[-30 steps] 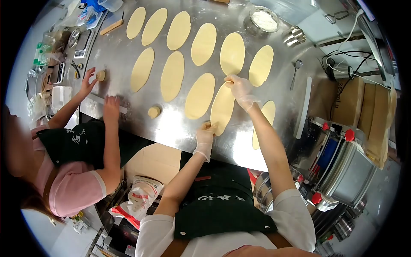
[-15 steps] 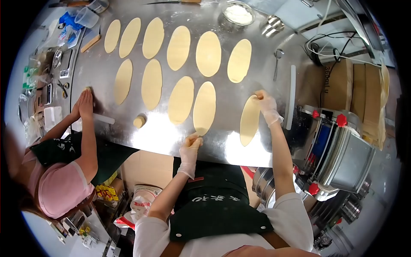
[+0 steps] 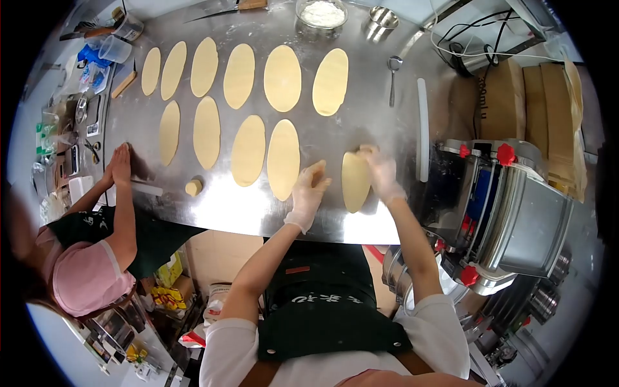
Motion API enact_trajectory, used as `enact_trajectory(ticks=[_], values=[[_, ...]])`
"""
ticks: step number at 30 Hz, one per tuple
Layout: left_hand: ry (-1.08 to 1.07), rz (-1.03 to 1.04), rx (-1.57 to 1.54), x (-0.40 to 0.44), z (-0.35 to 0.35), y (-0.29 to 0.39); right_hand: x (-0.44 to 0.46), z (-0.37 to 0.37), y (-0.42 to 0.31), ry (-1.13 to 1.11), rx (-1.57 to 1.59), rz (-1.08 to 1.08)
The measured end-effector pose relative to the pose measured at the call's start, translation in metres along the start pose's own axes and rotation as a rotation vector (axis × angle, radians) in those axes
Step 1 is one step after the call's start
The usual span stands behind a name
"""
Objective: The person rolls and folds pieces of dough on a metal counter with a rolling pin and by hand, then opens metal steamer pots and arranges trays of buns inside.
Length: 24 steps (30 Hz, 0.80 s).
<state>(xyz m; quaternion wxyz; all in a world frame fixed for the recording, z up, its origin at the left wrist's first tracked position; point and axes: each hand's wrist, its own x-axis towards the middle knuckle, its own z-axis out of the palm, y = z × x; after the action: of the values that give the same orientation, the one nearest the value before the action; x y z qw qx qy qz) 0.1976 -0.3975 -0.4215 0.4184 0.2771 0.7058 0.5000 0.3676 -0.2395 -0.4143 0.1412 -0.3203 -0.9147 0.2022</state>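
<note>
Flattened dough ovals lie in two rows on the steel table (image 3: pixel 258 213). My right hand (image 3: pixel 385 177), in a clear glove and smeared by motion, has its fingertips on the upper end of the rightmost dough oval (image 3: pixel 355 184) in the near row. My left hand (image 3: pixel 311 197), also gloved, is just right of another dough oval (image 3: pixel 284 161). Its fingers are bent, with thumb and fingers apart, and nothing shows in them. A small lump of dough (image 3: pixel 193 188) sits further left, near the front edge.
A co-worker's hands (image 3: pixel 118 164) rest together on the table at left, near a white rod (image 3: pixel 147 189). Another white rod (image 3: pixel 422 129) and a metal spoon (image 3: pixel 393 80) lie at right. A bowl of flour (image 3: pixel 322 14) stands at the back. A steel roller machine (image 3: pixel 525 226) flanks the right side.
My left hand has left the lower end of the dough oval and moved right and up. My right hand remains at the rightmost oval. The whole view has shifted slightly.
</note>
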Motion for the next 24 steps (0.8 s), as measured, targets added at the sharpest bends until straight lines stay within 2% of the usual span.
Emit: enact_trajectory(ticks=[2, 4, 7, 9, 11, 12, 14, 15, 18, 22, 24], values=[[-0.019, 0.318, 0.382, 0.006, 0.008, 0.013, -0.048, -0.021, -0.03, -0.119, -0.414, -0.042], [-0.117, 0.466, 0.446, 0.008, 0.024, -0.01, -0.092, -0.032, -0.048, -0.137, -0.414, -0.139], [-0.214, 0.644, 0.573, -0.002, 0.04, -0.022, -0.112, -0.07, -0.083, -0.059, -0.249, -0.201], [-0.31, 0.624, 0.546, -0.013, 0.045, -0.03, -0.117, -0.09, -0.095, -0.042, -0.191, -0.21], [-0.329, 0.596, 0.491, -0.027, 0.051, -0.036, -0.105, -0.115, -0.102, -0.15, -0.127, -0.127], [-0.329, 0.487, 0.412, -0.039, 0.051, -0.036, -0.096, -0.127, -0.106, -0.203, -0.094, -0.09], [-0.321, 0.271, 0.26, -0.055, 0.047, -0.029, -0.054, -0.143, -0.113, 0.02, 0.016, -0.131], [-0.215, 0.316, 0.225, -0.054, 0.043, -0.017, -0.044, -0.146, -0.112, 0.046, 0.022, -0.128], [-0.041, 0.555, 0.365, -0.005, 0.019, 0.014, -0.018, -0.151, -0.117, 0.071, 0.008, -0.153], [-0.128, 0.424, 0.18, 0.087, -0.01, 0.048, -0.001, -0.113, -0.125, 0.099, -0.099, -0.176], [-0.169, 0.216, -0.036, 0.118, -0.013, 0.049, -0.006, -0.073, -0.118, 0.088, -0.147, -0.173]])
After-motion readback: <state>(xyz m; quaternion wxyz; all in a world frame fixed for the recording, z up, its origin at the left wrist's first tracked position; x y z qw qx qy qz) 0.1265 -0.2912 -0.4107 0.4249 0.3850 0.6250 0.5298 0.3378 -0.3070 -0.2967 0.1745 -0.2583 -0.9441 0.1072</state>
